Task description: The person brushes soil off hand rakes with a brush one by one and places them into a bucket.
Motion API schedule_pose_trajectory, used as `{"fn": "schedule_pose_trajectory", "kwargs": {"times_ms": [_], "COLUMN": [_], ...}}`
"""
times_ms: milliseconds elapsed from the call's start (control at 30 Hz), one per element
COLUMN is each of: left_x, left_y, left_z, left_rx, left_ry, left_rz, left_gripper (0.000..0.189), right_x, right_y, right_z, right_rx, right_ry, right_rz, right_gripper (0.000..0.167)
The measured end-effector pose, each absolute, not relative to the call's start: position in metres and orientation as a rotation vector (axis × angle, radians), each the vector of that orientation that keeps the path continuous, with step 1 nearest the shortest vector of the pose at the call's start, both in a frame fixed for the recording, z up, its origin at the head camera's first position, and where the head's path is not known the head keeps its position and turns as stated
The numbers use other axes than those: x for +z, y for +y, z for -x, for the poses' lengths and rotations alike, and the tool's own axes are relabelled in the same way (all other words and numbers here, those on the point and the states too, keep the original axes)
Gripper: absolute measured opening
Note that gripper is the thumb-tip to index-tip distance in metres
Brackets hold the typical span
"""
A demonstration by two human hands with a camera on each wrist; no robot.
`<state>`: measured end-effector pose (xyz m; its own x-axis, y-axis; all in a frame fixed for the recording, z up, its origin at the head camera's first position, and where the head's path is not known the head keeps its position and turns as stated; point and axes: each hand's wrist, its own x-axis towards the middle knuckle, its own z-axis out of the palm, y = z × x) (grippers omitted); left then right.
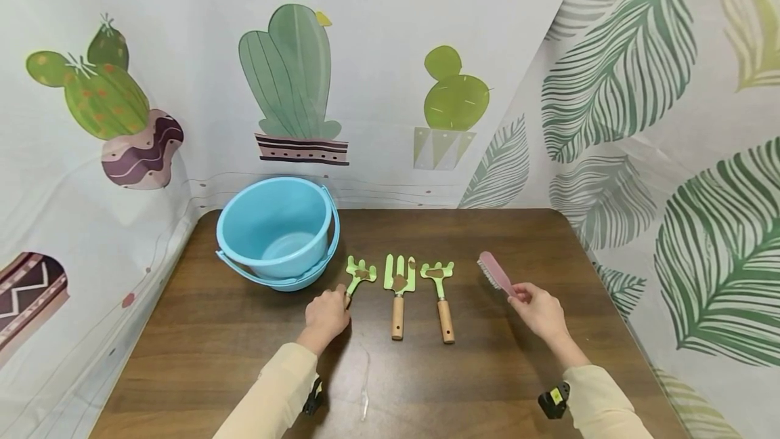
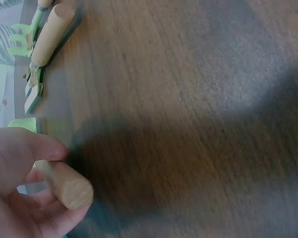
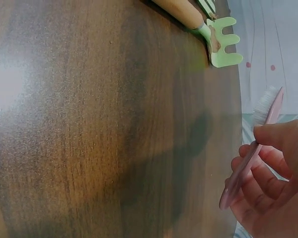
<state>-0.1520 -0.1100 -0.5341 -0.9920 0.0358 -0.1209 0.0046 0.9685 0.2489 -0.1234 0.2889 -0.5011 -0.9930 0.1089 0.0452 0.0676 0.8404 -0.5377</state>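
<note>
My left hand (image 1: 327, 317) grips the wooden handle (image 2: 72, 188) of a small green hand rake (image 1: 361, 272), its prongs pointing away from me and showing brown smears. In my right hand (image 1: 539, 314) is a pink brush (image 1: 496, 273) with white bristles (image 3: 264, 105), held by its handle between thumb and fingers. Between the hands lie a green garden fork (image 1: 399, 283) and a second green rake (image 1: 440, 283), both with wooden handles toward me and brown patches on their heads.
A light blue bucket (image 1: 244, 236) with its handle hanging down stands at the back left of the brown wooden table (image 1: 426, 385). Behind the table hangs a white cloth (image 1: 384, 87) printed with cacti and leaves. A thin clear strip (image 1: 365, 398) lies near the front.
</note>
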Motion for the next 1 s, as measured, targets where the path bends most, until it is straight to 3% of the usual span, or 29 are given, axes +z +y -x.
{"fn": "schedule_pose_trajectory", "kwargs": {"times_ms": [1000], "left_x": [-0.53], "left_y": [-0.116], "left_z": [0.154], "left_rx": [0.393], "left_ry": [3.018], "left_rz": [0.023], "left_gripper": [0.015], "right_x": [-0.5], "right_y": [0.275], "right_z": [0.129], "right_rx": [0.829], "right_ry": [-2.853], "right_rz": [0.049], "right_gripper": [0.027]}}
